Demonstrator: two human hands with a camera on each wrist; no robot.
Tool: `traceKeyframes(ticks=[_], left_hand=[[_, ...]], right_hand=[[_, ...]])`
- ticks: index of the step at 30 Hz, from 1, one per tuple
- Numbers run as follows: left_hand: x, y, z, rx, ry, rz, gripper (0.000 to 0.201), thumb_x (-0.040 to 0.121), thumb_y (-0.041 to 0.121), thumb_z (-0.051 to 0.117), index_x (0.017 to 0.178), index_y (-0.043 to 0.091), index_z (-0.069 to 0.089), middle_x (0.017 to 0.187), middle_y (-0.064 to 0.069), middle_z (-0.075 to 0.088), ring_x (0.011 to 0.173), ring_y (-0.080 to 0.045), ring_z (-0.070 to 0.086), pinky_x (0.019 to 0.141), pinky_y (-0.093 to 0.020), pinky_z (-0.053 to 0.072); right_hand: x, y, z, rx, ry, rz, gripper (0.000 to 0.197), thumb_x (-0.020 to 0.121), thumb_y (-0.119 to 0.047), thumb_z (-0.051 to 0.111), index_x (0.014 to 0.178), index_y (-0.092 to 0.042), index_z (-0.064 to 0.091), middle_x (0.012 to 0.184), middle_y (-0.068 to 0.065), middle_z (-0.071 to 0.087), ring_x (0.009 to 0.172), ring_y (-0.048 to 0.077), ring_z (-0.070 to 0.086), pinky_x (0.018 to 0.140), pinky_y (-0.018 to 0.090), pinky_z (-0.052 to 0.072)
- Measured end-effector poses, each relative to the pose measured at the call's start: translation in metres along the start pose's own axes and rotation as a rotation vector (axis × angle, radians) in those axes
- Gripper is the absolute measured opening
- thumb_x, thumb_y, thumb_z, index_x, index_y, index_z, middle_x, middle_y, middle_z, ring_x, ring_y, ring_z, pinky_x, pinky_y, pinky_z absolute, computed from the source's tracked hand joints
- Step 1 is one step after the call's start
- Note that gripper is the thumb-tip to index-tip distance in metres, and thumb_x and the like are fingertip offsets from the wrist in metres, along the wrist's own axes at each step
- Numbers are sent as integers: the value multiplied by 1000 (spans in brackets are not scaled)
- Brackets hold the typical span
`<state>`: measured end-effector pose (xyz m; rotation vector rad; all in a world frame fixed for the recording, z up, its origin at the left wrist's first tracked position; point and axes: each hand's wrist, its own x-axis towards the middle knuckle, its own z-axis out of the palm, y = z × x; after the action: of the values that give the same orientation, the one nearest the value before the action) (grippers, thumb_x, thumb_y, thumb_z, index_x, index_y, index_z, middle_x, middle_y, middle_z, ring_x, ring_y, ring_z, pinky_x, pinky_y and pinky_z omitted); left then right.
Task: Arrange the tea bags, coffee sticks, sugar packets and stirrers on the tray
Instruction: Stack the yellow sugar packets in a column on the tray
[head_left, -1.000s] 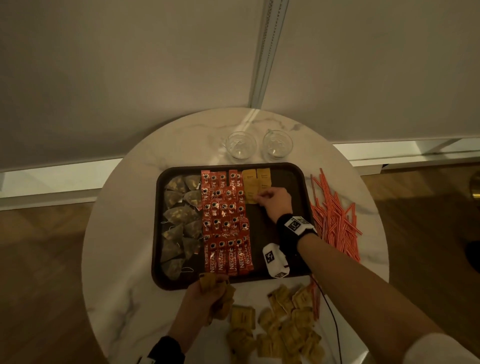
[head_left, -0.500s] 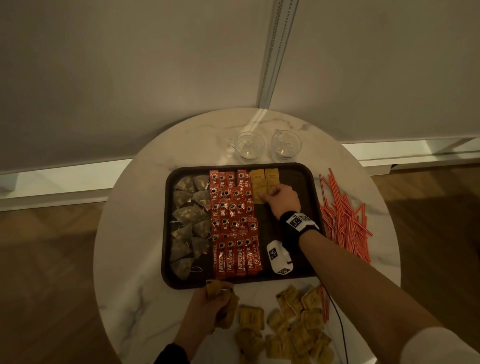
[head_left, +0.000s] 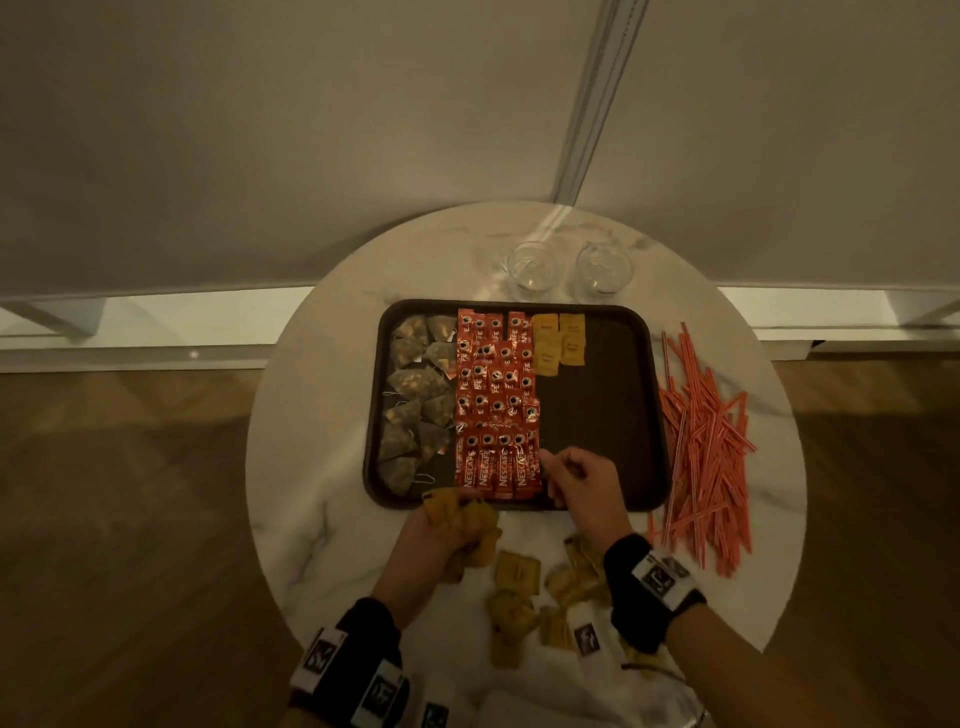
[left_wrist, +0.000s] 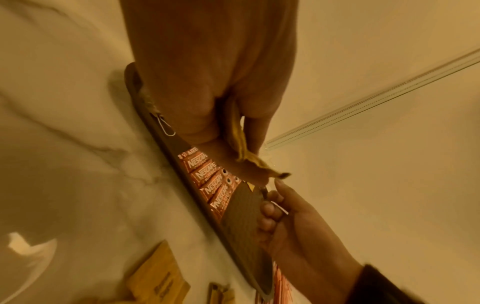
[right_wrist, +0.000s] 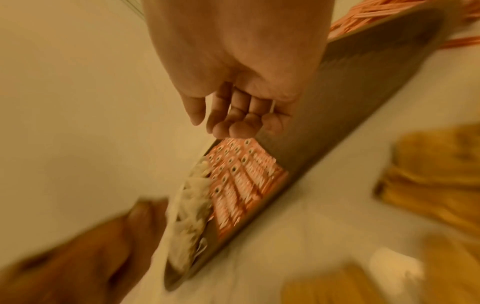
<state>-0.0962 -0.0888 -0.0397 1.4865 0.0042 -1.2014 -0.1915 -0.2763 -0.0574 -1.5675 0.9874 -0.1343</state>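
Marble tabletop (head_left: 322, 467) carries a dark tray (head_left: 613, 415) with tea bags (head_left: 415, 395), red coffee sticks (head_left: 493, 395) and some sugar packets (head_left: 561, 343). Orange stirrers (head_left: 701, 441) lie right of it. The left hand (head_left: 436, 540) pinches a sugar packet bundle (head_left: 462, 519) at the tray's near edge; the right hand (head_left: 582, 483), loosely curled, holds nothing.

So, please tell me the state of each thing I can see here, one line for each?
Tray: on the table, right part bare.
Tea bags: on the tray, left column.
Coffee sticks: on the tray, in rows.
Placed sugar packets: few, top of tray.
Loose sugar packets: on the table.
Stirrers: piled off the tray.
Glasses: upright, empty.
Left hand: grips sugar packets.
Right hand: holds nothing, loosely curled.
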Motion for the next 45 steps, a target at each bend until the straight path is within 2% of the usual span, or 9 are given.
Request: traceKeyframes(ticks=[3, 13, 16, 21, 30, 33, 37, 41, 45], left_hand=[[-11, 3, 6, -35, 58, 20, 26, 93, 15, 64, 118, 19, 61, 98, -12, 75, 90, -25, 74, 52, -27, 50], [-40, -1, 24, 22, 61, 172, 25, 86, 14, 72, 110, 20, 70, 100, -3, 76, 94, -22, 73, 81, -40, 59], [-46, -3, 24, 18, 48, 172, 21, 88, 16, 70, 109, 16, 72, 94, -5, 77, 86, -22, 74, 71, -33, 59], [-57, -4, 22, 82, 30, 133, 18, 90, 20, 68, 95, 4, 73, 66, -3, 70, 49, -6, 62, 44, -16, 43], [-58, -4, 23, 130, 56, 147, 11, 89, 16, 70, 95, 9, 75, 74, -5, 75, 64, -13, 70, 52, -21, 50], [-59, -3, 23, 142, 106, 165, 8, 90, 15, 68, 93, 13, 76, 71, -4, 73, 57, -8, 65, 48, -18, 47], [-55, 1, 19, 91, 167, 123, 18, 96, 21, 61, 96, 10, 74, 72, -19, 68, 50, -13, 60, 40, -20, 41], [-55, 10, 19, -71, 50, 54, 28, 99, 29, 54, 102, 6, 71, 91, -14, 75, 76, -22, 73, 59, -27, 55], [-55, 10, 20, 57, 29, 101, 20, 93, 27, 66, 94, 8, 74, 84, -13, 75, 62, -17, 69, 53, -24, 52]], right_hand=[[-44, 1, 11, 54, -114, 56, 35, 94, -40, 57, 76, -11, 64, 62, -4, 60, 57, 9, 53, 59, 20, 47], [-97, -17, 20, 86, -68, -61, 9, 90, -14, 70, 87, -8, 75, 72, -1, 71, 65, 3, 65, 62, 18, 51], [-101, -21, 14, 93, -46, -97, 10, 90, -13, 69, 83, -9, 75, 72, -1, 70, 65, 3, 62, 64, 19, 51], [-104, -29, 3, 115, -3, -141, 13, 93, -9, 64, 84, -5, 73, 67, -3, 66, 59, 2, 56, 59, 15, 47], [-109, -29, 2, 170, -61, -102, 11, 93, -10, 64, 92, -5, 74, 72, -4, 70, 62, 1, 60, 59, 13, 46], [-110, -30, 1, 211, -46, -117, 6, 88, -5, 69, 91, -5, 74, 80, 2, 72, 69, 6, 65, 64, 16, 50], [-111, -25, 0, 109, -96, -229, 14, 80, -2, 76, 87, -15, 78, 96, 0, 72, 89, 14, 67, 72, 22, 51], [-116, -16, 5, -111, -110, -283, 25, 79, -8, 79, 79, -33, 78, 103, -12, 66, 95, 5, 61, 70, 16, 46], [-118, -11, 4, -248, -65, -327, 29, 81, -8, 77, 78, -37, 75, 104, -15, 61, 100, 3, 57, 71, 12, 45]])
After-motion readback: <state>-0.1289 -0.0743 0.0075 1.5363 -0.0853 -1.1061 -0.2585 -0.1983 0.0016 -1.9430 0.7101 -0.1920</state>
